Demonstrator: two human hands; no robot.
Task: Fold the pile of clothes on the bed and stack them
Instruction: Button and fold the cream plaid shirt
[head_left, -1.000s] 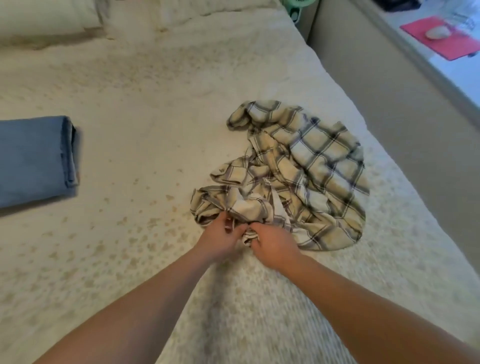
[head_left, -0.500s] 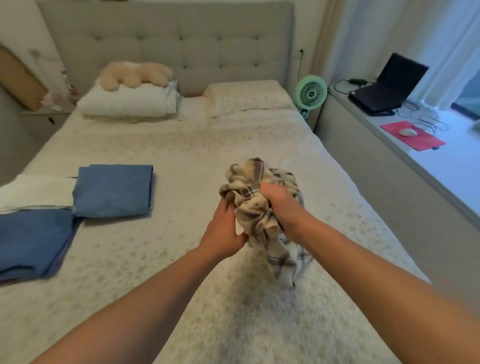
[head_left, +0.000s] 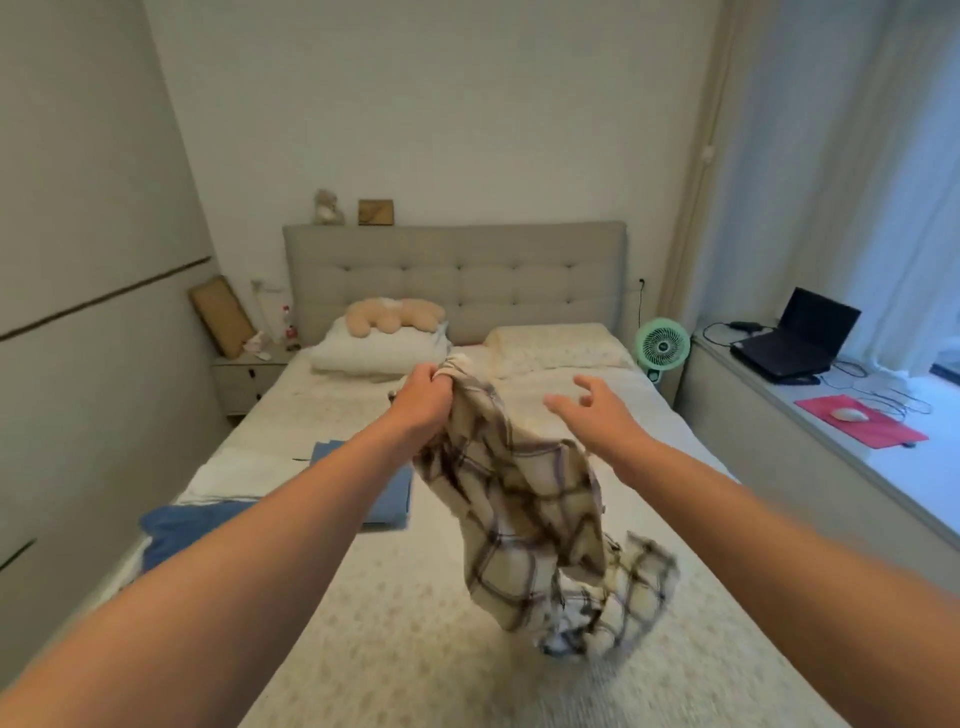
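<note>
One left hand's fingers (head_left: 434, 382) grip the hanging plaid garment (head_left: 524, 499).

A single wide-angle camera sits on the person's head at the foot of the bed (head_left: 415, 649), facing forward along the mattress toward the headboard (head_left: 457, 280) and far wall, tilted slightly down, with both forearms reaching close into view.

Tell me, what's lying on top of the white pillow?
A tan plush toy lies on top of the white pillow. Its face and shape are hard to make out, and the pillow under it is hidden.
</note>
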